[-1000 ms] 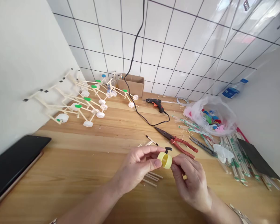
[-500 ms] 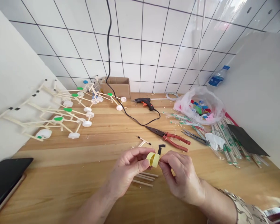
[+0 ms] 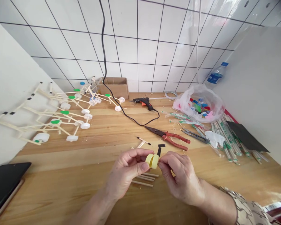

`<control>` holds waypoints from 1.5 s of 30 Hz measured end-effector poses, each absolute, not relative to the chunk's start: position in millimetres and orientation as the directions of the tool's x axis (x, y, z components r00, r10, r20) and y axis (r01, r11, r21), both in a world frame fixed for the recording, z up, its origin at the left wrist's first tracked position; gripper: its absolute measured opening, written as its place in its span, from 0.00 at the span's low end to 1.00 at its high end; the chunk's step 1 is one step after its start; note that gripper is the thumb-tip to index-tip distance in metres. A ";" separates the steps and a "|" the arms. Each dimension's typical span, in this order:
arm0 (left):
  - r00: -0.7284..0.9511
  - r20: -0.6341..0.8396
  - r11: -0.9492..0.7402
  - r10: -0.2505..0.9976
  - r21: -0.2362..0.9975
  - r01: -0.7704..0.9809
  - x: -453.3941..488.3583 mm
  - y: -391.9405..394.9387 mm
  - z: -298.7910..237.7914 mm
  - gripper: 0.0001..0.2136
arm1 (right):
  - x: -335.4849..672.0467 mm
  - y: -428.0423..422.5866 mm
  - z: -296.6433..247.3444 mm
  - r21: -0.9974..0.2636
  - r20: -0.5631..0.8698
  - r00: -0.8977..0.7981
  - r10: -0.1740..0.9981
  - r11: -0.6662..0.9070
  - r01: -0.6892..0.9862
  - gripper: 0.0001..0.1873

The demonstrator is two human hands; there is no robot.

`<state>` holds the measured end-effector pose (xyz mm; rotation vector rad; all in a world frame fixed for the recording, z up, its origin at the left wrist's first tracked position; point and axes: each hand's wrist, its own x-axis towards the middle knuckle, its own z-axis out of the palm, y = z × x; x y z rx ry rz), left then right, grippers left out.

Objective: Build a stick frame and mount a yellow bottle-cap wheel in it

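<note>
Cap point(image 3: 152, 161): your left hand point(image 3: 128, 170) and right hand point(image 3: 179, 178) pinch it; sticks point(image 3: 144, 180) lie loose; frames point(image 3: 85, 126) stand built behind.

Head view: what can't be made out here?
All in the head view:
- yellow cap: sides covered by fingertips of left hand and right hand; whether the black piece joins it is hidden.
- black slab: cut off by the left edge.
- plastic bag: contents veiled by film, too small to count.
</note>
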<state>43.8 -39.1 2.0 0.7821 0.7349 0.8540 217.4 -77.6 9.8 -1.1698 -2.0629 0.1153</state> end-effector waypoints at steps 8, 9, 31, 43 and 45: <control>0.469 -0.235 0.433 0.851 0.819 -0.377 43.8 -38.9 4.4 0.13 | 216.2 -78.4 10.9 -0.467 0.549 -0.278 0.788 0.565 0.680 0.06; 0.469 -0.234 0.433 0.852 0.818 -0.378 43.8 -38.7 4.5 0.13 | 216.2 -78.6 10.8 -0.477 0.547 -0.272 0.792 0.562 0.676 0.06; 0.458 -0.277 0.478 0.845 0.775 -0.413 45.7 -38.3 3.9 0.14 | 214.4 -80.5 9.6 -0.574 0.503 -0.206 0.839 0.503 0.646 0.06; 0.406 -0.255 0.414 0.878 0.830 -0.374 44.8 -40.8 2.0 0.13 | 213.5 -80.9 7.2 -0.351 0.588 -0.297 0.753 0.568 0.744 0.07; 0.389 -0.233 0.379 0.891 0.853 -0.358 44.3 -41.8 0.3 0.12 | 213.7 -81.2 7.8 -0.287 0.591 -0.325 0.739 0.569 0.771 0.08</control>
